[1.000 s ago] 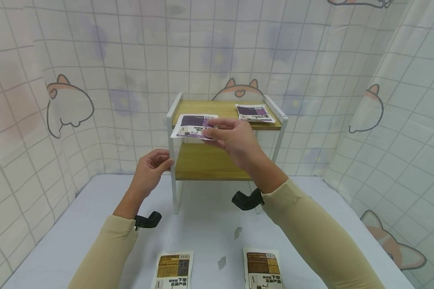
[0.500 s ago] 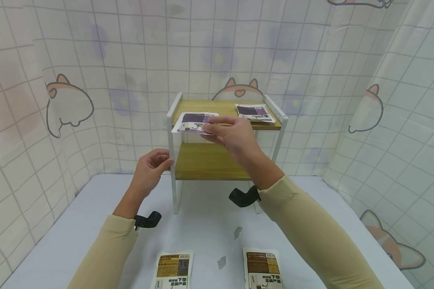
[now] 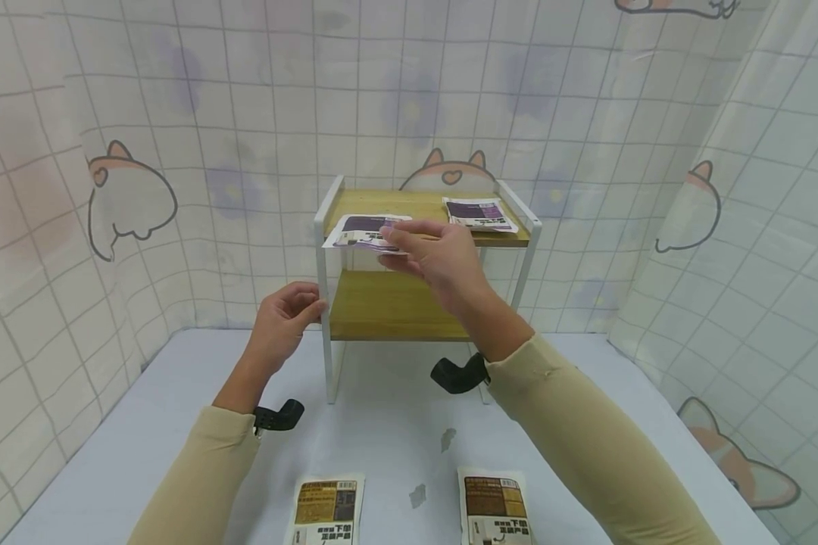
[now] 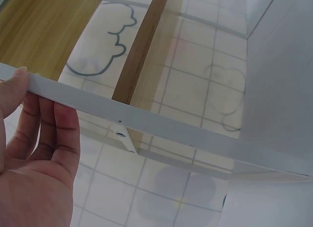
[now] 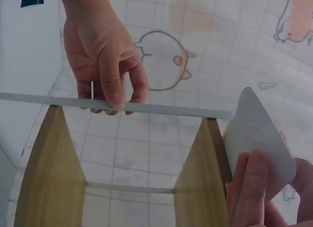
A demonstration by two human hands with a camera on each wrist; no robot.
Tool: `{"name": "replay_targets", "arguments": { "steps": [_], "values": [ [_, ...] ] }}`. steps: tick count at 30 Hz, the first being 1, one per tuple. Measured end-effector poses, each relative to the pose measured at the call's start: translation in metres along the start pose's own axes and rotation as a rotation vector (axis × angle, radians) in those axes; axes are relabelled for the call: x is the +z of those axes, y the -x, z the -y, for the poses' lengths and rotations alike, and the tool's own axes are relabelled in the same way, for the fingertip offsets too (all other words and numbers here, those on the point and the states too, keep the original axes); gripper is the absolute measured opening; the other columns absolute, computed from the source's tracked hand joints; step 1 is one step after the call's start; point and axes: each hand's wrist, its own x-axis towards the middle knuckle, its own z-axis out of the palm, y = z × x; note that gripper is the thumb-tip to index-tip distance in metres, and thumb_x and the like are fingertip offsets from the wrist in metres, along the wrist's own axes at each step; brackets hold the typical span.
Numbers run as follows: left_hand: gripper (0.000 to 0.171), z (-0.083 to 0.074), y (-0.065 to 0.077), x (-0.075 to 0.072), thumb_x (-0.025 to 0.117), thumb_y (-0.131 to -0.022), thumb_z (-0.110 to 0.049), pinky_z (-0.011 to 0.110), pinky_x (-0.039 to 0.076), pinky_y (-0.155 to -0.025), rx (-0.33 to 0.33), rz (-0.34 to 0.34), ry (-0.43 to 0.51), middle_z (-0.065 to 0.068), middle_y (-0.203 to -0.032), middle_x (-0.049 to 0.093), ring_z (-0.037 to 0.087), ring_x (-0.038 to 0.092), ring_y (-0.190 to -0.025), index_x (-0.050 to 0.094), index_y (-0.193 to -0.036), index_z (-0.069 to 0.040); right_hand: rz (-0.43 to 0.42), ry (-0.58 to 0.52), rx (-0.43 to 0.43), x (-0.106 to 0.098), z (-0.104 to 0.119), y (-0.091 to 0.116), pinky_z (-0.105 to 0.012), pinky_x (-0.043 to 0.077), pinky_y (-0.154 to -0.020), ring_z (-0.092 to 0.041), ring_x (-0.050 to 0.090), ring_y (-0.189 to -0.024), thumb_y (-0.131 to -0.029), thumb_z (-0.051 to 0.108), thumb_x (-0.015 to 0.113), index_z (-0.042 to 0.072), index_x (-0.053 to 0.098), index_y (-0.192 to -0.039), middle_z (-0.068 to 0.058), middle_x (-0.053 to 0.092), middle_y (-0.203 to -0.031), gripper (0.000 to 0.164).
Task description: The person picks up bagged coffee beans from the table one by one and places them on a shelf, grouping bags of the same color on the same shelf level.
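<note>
My left hand pinches the white front post of a small two-tier shelf, thumb on one side and fingers on the other. Over the left front of the shelf's wooden top board, my right hand holds a flat white and purple packet by its right end. In the right wrist view the fingers lie along the underside of this packet, whose edge is right at the board. A second purple and white packet lies at the right of the top board.
The lower wooden board sits below the packet in hand. Two brown and white packets, one left and one right, lie on the white tabletop in front. A patterned curtain surrounds the table.
My right hand has raised the held packet slightly and brought it closer over the top board; its thumb has shifted a little on the packet. My left hand stays on the post.
</note>
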Motion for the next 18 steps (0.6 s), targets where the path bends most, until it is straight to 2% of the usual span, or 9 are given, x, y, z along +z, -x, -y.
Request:
{"name": "replay_targets", "arguments": {
  "steps": [5,8,13,18],
  "values": [
    [0.037,0.000,0.000,0.000,0.068,-0.100,-0.029,0.019,0.056,-0.089,-0.007,0.002,-0.001,0.016,-0.118,0.071,0.015,0.069,-0.100,0.064,-0.128,-0.006,0.004,0.016,-0.010,0.000,-0.001,0.002,-0.033,0.062,-0.086,-0.029,0.074,-0.106,-0.085,0.021,0.085,0.005,0.077,-0.112,-0.011,0.067,-0.127,0.033],
    [0.036,0.000,0.000,0.000,0.068,-0.099,-0.029,0.019,0.056,-0.089,-0.010,0.001,0.004,0.016,-0.117,0.071,0.015,0.069,-0.100,0.064,-0.127,-0.007,0.021,0.082,-0.024,0.000,0.000,0.005,-0.033,0.061,-0.087,-0.029,0.076,-0.101,-0.083,0.023,0.087,0.008,0.075,-0.118,-0.009,0.067,-0.127,0.040],
    [0.035,-0.002,0.001,0.000,0.069,-0.099,-0.028,0.019,0.056,-0.089,-0.012,-0.003,0.012,0.016,-0.117,0.070,0.016,0.069,-0.099,0.064,-0.127,-0.007,0.038,0.152,-0.025,0.002,0.001,0.012,-0.032,0.061,-0.089,-0.027,0.079,-0.089,-0.081,0.019,0.089,0.010,0.073,-0.124,-0.011,0.069,-0.124,0.047],
    [0.036,-0.001,0.001,0.001,0.069,-0.099,-0.029,0.019,0.056,-0.090,-0.013,0.000,0.016,0.017,-0.118,0.070,0.016,0.069,-0.099,0.064,-0.128,-0.007,0.042,0.169,-0.029,0.004,0.000,0.014,-0.032,0.061,-0.088,-0.024,0.079,-0.087,-0.082,0.017,0.088,0.010,0.071,-0.128,-0.012,0.073,-0.119,0.050]
  ]
}}
